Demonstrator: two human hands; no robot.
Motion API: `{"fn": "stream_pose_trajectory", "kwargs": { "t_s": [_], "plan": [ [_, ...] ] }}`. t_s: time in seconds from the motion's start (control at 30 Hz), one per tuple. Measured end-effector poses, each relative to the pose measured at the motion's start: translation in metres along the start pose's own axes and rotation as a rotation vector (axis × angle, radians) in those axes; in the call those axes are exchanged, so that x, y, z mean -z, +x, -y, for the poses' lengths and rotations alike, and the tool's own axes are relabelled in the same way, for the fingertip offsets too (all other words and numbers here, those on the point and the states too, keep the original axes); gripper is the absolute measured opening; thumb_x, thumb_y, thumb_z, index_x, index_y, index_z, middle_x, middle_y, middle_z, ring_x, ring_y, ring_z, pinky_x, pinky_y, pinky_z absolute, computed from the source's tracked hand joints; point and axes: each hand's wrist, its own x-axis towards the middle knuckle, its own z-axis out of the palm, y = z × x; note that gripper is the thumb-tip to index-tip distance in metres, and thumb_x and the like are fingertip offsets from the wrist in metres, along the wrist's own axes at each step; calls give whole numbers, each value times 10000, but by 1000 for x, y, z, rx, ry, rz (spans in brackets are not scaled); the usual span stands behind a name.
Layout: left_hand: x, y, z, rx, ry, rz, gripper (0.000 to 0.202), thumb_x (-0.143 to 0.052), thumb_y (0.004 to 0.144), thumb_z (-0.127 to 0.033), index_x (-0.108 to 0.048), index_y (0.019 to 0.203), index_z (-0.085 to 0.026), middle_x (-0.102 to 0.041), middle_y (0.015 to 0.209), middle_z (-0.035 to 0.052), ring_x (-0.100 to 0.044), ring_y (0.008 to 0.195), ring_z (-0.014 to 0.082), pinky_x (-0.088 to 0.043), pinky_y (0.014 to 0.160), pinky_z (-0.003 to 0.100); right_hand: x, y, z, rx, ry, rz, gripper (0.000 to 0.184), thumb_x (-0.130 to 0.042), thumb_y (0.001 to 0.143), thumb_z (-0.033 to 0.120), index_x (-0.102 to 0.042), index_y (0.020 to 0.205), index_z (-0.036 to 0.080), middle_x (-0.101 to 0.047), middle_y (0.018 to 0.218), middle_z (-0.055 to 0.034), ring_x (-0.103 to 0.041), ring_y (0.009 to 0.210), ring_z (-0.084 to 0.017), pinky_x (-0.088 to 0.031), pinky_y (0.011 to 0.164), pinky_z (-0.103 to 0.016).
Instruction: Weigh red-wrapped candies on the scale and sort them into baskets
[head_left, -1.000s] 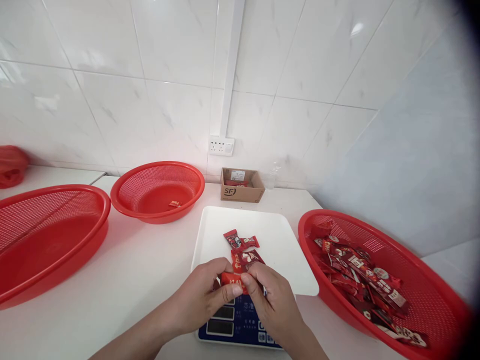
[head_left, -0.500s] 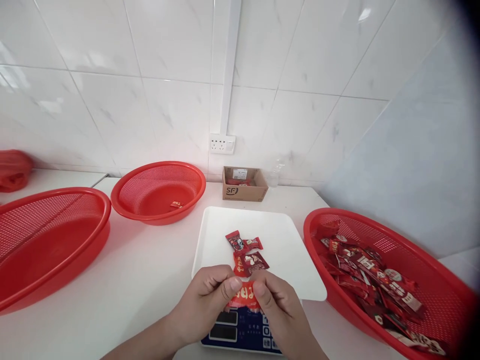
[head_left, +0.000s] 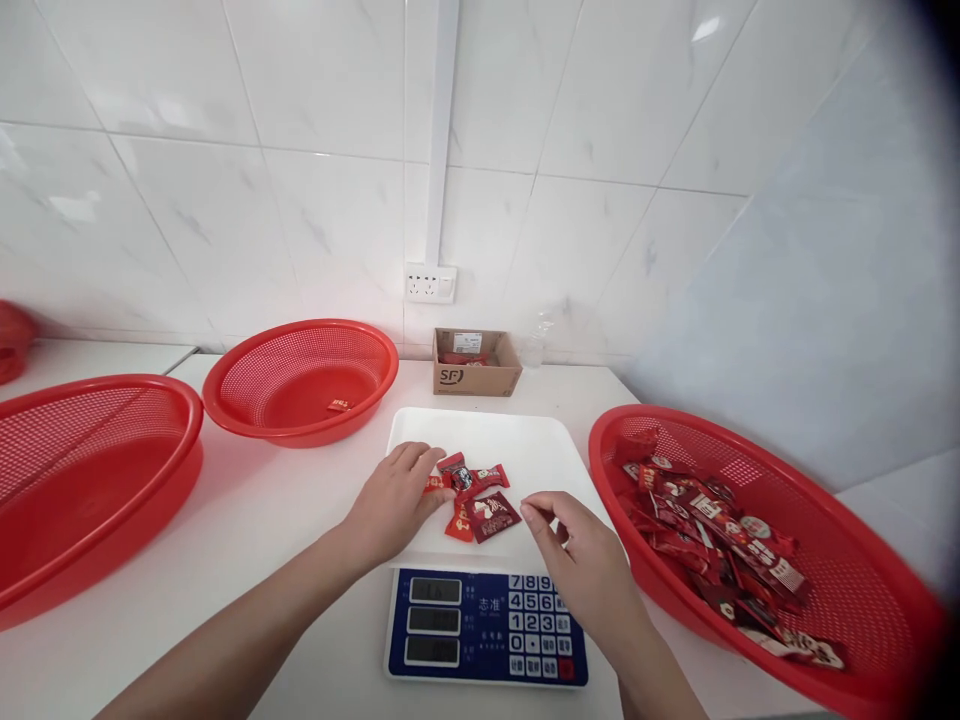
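My left hand [head_left: 401,500] pinches a small red snack packet [head_left: 435,483] with yellow lettering at the left of a small pile; fingers hide part of it. The pile lies on the white tray [head_left: 525,440] of a digital scale. In it are a dark maroon square packet [head_left: 493,516], an orange-red packet [head_left: 459,524] partly beneath it, a red and black packet [head_left: 459,475] and a small red packet [head_left: 491,478]. Just right of the maroon packet, my right hand [head_left: 581,550] is closed in a pinch, thumb and forefinger together, with nothing visible between them.
The scale's blue keypad panel [head_left: 487,625] faces me. At right stands a red mesh basket [head_left: 862,520] full of snack packets. Two more red baskets stand left; the farther basket [head_left: 300,435] holds a small packet. A cardboard box [head_left: 480,380] with red packets sits by the wall.
My hands have parted. The left carried the red packet forward and left to the pile's edge; the right moved right and let go of it. The camera view has shifted slightly.
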Motion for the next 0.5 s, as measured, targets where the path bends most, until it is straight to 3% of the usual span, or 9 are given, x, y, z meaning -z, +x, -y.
{"fn": "stream_pose_trajectory", "kwargs": {
  "t_s": [0.07, 0.17, 0.23, 0.37, 0.5],
  "plan": [
    [-5, 5, -7, -87, -60, 95, 566, -455, 888, -461, -353, 1370, -183, -347, 1450, 141, -232, 1367, 296, -290, 1068, 465, 2, -1, -3, -9, -10, 0, 264, -434, 901, 421, -608, 841, 232, -685, 821, -36, -598, 690, -183, -465, 571, -287],
    [-13, 17, -18, -204, -69, 276, 699, -454, 847, -575, -240, 1435, -263, -146, 1543, 113, -12, 1414, 332, -148, 1100, 573, 1, -3, -5, -8, 3, 31, 264, -423, 907, 411, -613, 879, 229, -689, 865, -41, -607, 738, -187, -478, 603, -294],
    [-16, 26, -23, -271, -31, 335, 673, -442, 842, -597, -277, 1421, -296, -195, 1533, 107, -27, 1410, 353, -98, 1083, 623, 1, -4, -5, -9, 11, 56, 262, -422, 909, 404, -615, 901, 227, -691, 884, -41, -610, 766, -187, -486, 632, -299],
    [-19, 42, -21, -388, 1, 307, 464, -466, 869, -510, -483, 1277, -289, -497, 1337, 81, -237, 1361, 344, -180, 1072, 594, 5, -7, -10, -7, 7, 53, 268, -421, 907, 403, -619, 917, 221, -693, 915, -45, -619, 788, -187, -498, 668, -308],
    [-14, 45, -15, -427, -25, 298, 397, -522, 858, -446, -524, 1224, -289, -534, 1274, 73, -323, 1323, 307, -214, 1084, 539, 14, -9, -23, -17, -6, -5, 296, -426, 892, 427, -634, 886, 217, -701, 894, -61, -637, 786, -201, -510, 667, -317]
  ]
}}
